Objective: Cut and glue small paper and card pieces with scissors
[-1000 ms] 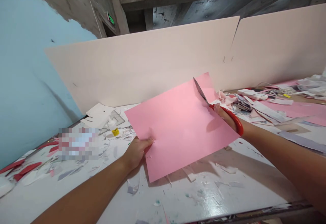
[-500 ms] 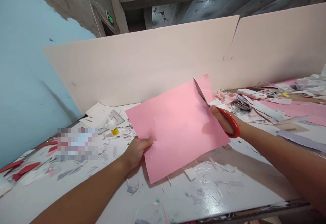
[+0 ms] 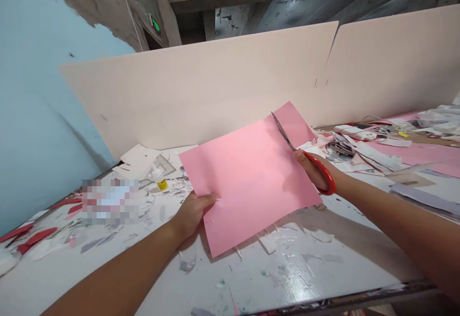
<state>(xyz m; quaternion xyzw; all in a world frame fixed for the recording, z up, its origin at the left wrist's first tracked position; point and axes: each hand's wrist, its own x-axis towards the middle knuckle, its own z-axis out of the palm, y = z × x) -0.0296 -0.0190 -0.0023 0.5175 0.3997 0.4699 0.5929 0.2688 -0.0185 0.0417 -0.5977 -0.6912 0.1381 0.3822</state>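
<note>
A sheet of pink paper (image 3: 244,177) is held up above the table, tilted toward me. My left hand (image 3: 192,213) pinches its lower left edge, thumb on the front and the other fingers hidden behind. My right hand (image 3: 311,165) grips red-handled scissors (image 3: 325,177) at the sheet's right side. The dark blade lies across the front of the paper, its tip reaching the top edge near the right corner. A second blade is not visible, and most of the right fingers are hidden by the handle.
A white bottle with a yellow label (image 3: 161,183) stands left of the sheet, near a clear square piece (image 3: 165,164). Paper scraps (image 3: 97,242) litter the white table (image 3: 276,282). At right lie a white power strip (image 3: 355,131) and piled scraps. A pale partition (image 3: 201,95) borders the back.
The strip of paper right of the blade has swung outward to the right, its corner now tilting away. The scissors have shifted slightly left. My left hand keeps its place.
</note>
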